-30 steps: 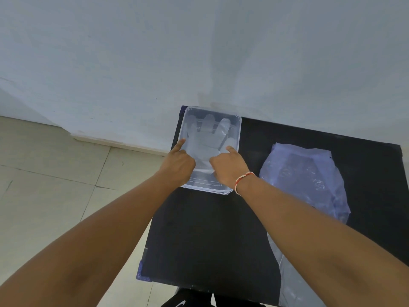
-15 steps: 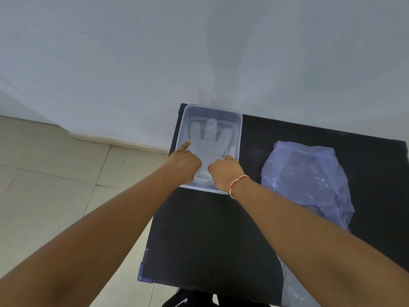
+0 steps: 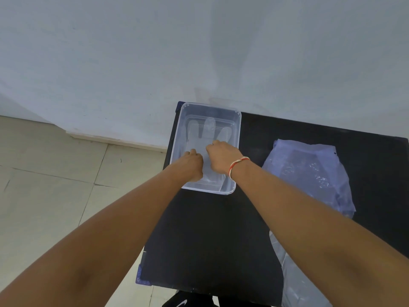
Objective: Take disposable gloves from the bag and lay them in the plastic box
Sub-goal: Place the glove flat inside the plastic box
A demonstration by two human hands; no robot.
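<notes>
A clear plastic box stands at the far left corner of the black table. A translucent disposable glove lies flat in it, fingers pointing to the wall. Both my hands are inside the box on the glove's palm and cuff. My left hand has its fingers curled down onto the glove. My right hand, with a red-and-white thread at the wrist, is curled the same way just right of it. The fingertips are hidden. The crumpled clear bag of gloves lies right of the box.
A pale wall runs right behind the table. Tiled floor lies to the left, below the table's left edge. The bag's long tail trails down to the table's near right edge.
Both index fingers, stretched out on the glove a second ago, have curled in. The hands have shifted a little deeper into the box.
</notes>
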